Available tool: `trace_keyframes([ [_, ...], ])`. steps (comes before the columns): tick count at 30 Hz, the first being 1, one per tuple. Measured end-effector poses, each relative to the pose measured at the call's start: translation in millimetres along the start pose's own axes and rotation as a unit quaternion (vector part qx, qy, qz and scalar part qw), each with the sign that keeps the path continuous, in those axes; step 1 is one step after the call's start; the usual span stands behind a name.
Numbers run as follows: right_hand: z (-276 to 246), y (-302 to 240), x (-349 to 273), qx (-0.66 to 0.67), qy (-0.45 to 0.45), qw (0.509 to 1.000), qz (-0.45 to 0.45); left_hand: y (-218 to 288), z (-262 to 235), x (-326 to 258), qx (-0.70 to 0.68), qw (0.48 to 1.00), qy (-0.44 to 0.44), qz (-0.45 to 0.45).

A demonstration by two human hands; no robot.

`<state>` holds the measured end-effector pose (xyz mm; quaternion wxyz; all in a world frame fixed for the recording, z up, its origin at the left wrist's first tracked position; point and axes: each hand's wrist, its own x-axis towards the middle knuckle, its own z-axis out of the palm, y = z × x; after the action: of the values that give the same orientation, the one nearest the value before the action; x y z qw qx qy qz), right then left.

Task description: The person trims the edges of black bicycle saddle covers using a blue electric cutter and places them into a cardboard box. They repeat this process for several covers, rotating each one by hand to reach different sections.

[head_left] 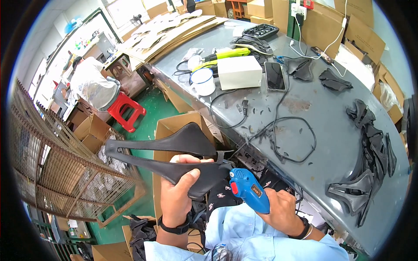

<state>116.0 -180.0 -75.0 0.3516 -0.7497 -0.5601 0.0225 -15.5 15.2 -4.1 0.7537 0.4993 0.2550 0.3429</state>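
Black saddle shell held off the near-left edge of the grey workbench, blue glue gun at its wide end

The left hand (177,191) is closed around the wide rear of the black saddle shell (174,154), thumb on top and fingers wrapped beneath; the shell hangs in the air out past the near-left edge of the workbench (331,130), above an open cardboard box (172,130), its two long prongs pointing left; the right hand (283,211) is clenched round the handle of the blue glue gun (247,189), whose nozzle sits just at the shell's wide end, though contact cannot be made out; the shell looks light, thin and stiff, probably smooth and a little slippery, with slender prongs that would likely flex; the broad rear seems the safest place to grip; similar shells (365,174) are stacked along the right edge of the workbench.
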Motion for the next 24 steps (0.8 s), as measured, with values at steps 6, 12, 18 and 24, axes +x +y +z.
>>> trace_keyframes([
  [6, 1, -3, 0, 0.0, 0.003, 1.0, -0.002, -9, 7, 3, 0.067, 0.997, -0.018, -0.031],
  [12, 5, 0, -1, -0.015, -0.012, 0.999, 0.029, -56, -36, 11, 0.025, 0.992, 0.07, -0.1],
  [18, 5, 8, -2, -0.001, -0.021, 0.996, 0.086, -141, -145, 35, -0.177, 0.93, 0.287, -0.146],
  [24, 10, 2, -2, 0.009, -0.067, 0.993, 0.092, -216, -242, 31, -0.262, 0.883, 0.372, -0.111],
])
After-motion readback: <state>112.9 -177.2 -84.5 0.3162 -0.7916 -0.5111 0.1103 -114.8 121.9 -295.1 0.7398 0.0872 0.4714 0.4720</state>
